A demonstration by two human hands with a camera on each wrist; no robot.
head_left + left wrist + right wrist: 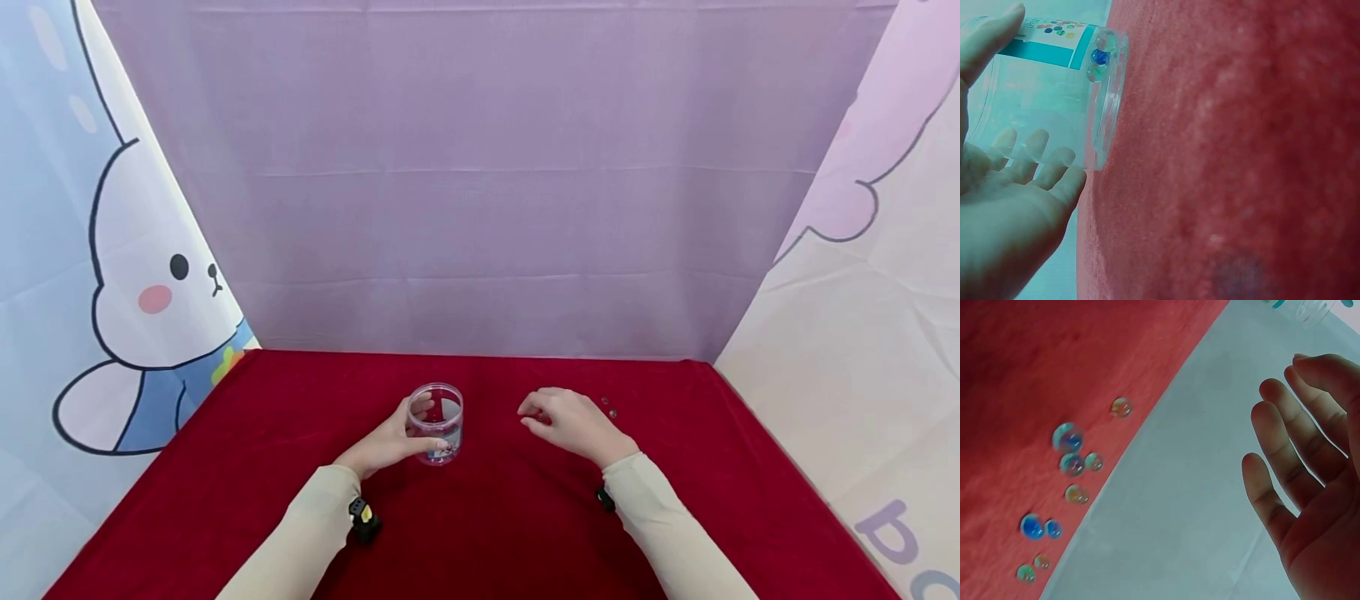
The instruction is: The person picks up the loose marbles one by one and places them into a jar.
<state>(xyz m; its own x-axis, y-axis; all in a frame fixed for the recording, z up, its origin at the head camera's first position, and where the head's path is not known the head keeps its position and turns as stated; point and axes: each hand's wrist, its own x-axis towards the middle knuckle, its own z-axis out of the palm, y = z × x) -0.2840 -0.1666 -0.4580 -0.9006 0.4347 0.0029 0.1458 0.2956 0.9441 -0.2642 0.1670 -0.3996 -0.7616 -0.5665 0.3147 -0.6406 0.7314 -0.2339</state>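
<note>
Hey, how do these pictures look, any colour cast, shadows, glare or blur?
Head view: fairly even light over the purple backdrop. Left wrist view: greenish-blue tint on the jar and left hand, the red cloth soft and blurry. Right wrist view: right hand shaded, pale glints on the marbles.

You faced a creased purple backdrop [480,183] beyond a red surface [480,533], between a rabbit-print sheet [150,283] left and a pale sheet [847,350] right.

The jar [1041,97] looks like smooth, glossy plastic, the marbles [1072,464] shiny glass, the tablecloth [480,533] matt, napped cloth, the backdrop [480,217] creased fabric.
</note>
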